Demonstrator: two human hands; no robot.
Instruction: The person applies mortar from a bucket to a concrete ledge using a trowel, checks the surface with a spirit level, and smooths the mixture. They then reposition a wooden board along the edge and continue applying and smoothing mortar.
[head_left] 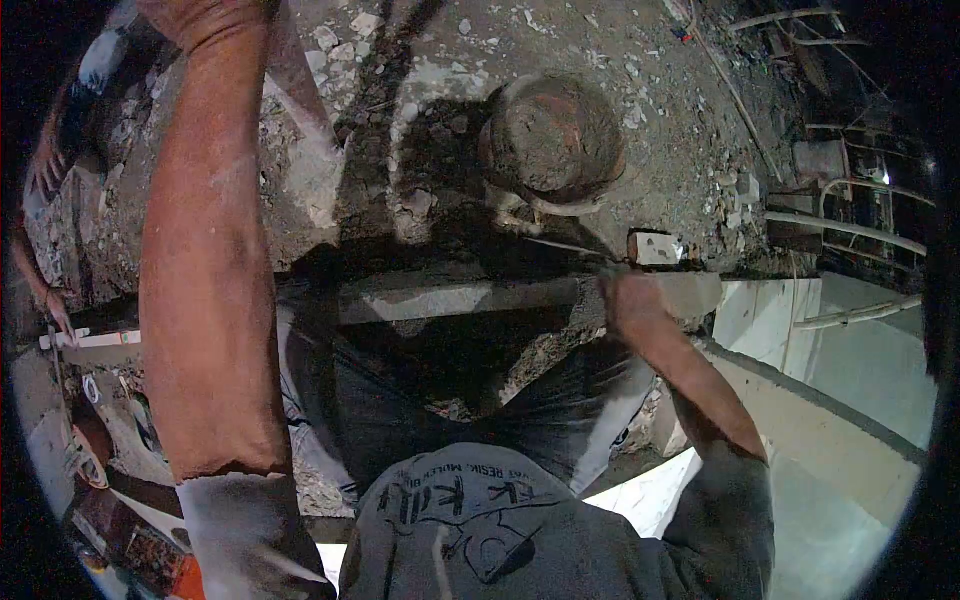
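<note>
My right hand (637,305) is closed at the edge of a low, narrow concrete ledge (430,302). From its fingers a thin blade, apparently a trowel (562,246), points left in shadow. Just beyond the blade stands a round bucket (556,135) filled with grey mortar. A small white block (655,248) lies close to the right hand. My left arm stretches up the left side of the view. Only part of my left hand (205,18) shows at the top edge; its fingers are out of frame, so any hold is hidden.
Rubble and stones cover the dirt ground (450,60). At the left, another person's hand (60,312) is beside a white bar (105,340). Pale poles (850,228) jut in from the right, above a light wall panel (850,370).
</note>
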